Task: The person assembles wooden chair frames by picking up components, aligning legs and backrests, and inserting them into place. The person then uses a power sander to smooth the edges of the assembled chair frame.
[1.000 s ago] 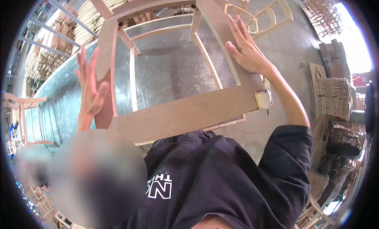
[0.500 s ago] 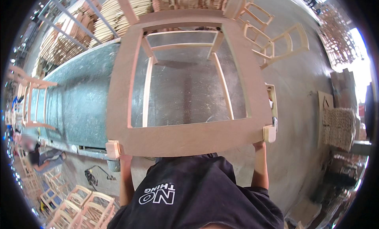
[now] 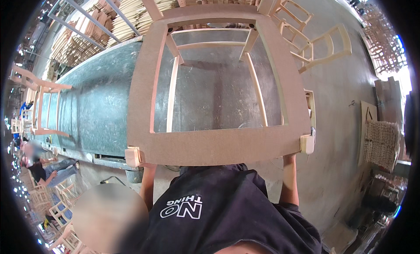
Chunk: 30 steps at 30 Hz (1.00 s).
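Observation:
A large unfinished wooden chair with an open square seat frame fills the middle of the view. Its back posts rise at the far side, and pale lower rails show through the seat opening. At the near left corner, my left hand is closed on the chair beside the post end, with its fingers mostly hidden under the seat frame. My right hand grips below the near right corner in the same way, and little of its fingers shows.
A green-topped workbench stands left, with a small wooden chair frame on it. Wood pieces are stacked behind. More chairs stand far right. One person sits far left; another blurred person is close at lower left.
The view has shifted, so chair and workbench both appear slightly farther right and higher. A blurred person has come into the lower left. My hands keep their places at the chair's near corners.

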Each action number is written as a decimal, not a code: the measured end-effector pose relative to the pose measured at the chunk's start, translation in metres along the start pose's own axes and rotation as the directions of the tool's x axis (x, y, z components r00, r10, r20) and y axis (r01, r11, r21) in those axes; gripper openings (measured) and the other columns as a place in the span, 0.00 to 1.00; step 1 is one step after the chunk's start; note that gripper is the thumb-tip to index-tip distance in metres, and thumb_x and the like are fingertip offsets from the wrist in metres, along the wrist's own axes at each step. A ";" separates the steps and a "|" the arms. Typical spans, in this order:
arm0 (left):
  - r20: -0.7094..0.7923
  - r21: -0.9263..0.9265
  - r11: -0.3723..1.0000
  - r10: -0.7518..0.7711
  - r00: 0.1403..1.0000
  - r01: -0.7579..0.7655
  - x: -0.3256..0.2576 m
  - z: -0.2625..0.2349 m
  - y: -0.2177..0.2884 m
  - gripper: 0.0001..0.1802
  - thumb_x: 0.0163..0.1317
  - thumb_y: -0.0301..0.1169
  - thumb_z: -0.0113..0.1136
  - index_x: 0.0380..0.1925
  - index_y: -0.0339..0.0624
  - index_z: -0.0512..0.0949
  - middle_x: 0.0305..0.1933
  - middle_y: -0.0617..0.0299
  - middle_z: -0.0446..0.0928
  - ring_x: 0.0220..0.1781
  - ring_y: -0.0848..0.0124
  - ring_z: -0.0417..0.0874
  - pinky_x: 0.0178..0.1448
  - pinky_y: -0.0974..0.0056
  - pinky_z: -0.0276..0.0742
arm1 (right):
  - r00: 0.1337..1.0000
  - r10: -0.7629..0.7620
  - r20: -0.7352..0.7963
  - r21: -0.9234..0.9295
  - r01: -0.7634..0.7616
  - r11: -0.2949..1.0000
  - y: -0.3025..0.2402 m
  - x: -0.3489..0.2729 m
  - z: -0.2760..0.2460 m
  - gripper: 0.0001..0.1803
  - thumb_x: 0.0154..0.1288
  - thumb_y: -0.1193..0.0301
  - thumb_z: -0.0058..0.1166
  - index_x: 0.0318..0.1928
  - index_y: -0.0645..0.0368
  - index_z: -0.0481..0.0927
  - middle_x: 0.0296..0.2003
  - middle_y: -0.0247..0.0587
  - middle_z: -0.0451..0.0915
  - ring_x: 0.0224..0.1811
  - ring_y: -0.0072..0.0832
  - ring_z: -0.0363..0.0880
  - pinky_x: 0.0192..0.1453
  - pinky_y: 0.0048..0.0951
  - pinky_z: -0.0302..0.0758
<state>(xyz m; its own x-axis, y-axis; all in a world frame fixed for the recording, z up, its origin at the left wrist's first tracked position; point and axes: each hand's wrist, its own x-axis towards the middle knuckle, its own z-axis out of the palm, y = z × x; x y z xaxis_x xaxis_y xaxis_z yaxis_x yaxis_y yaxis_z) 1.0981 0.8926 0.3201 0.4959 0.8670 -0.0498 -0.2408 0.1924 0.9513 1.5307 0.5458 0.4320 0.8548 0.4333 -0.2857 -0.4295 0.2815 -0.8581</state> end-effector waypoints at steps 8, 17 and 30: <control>-0.096 -0.325 0.938 0.098 0.990 -0.125 0.039 0.103 0.142 0.48 0.65 0.68 0.29 0.71 0.41 0.53 0.73 0.50 0.58 0.74 0.56 0.59 0.75 0.50 0.52 | 0.993 -0.118 0.031 -0.341 0.121 0.932 -0.076 -0.006 -0.015 0.54 0.62 0.29 0.30 0.75 0.58 0.42 0.75 0.51 0.40 0.77 0.44 0.37 0.77 0.46 0.42; 0.709 0.649 -0.017 0.378 0.596 -0.761 0.053 0.189 0.307 0.58 0.47 0.75 0.42 0.69 0.47 0.48 0.73 0.47 0.40 0.74 0.51 0.40 0.70 0.40 0.33 | 0.777 -0.051 0.628 -0.777 0.621 -0.102 -0.170 -0.029 0.100 0.58 0.60 0.26 0.30 0.75 0.58 0.41 0.75 0.53 0.37 0.78 0.46 0.33 0.77 0.47 0.40; 0.185 0.779 0.436 0.527 0.829 -0.451 0.036 0.179 0.246 0.44 0.59 0.58 0.59 0.64 0.36 0.64 0.71 0.44 0.56 0.70 0.50 0.62 0.70 0.49 0.58 | 0.593 0.106 0.799 -0.580 0.804 -0.130 -0.183 -0.049 0.181 0.51 0.53 0.30 0.52 0.67 0.55 0.65 0.68 0.59 0.58 0.71 0.57 0.55 0.69 0.56 0.57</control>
<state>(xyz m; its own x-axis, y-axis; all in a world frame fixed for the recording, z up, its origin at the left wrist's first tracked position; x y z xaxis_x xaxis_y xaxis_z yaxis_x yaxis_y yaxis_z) 1.2059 0.8888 0.6063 0.4383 0.7357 0.5164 0.3213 -0.6648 0.6744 1.5141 0.6283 0.6804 0.2285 0.9702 0.0808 0.9124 -0.1845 -0.3654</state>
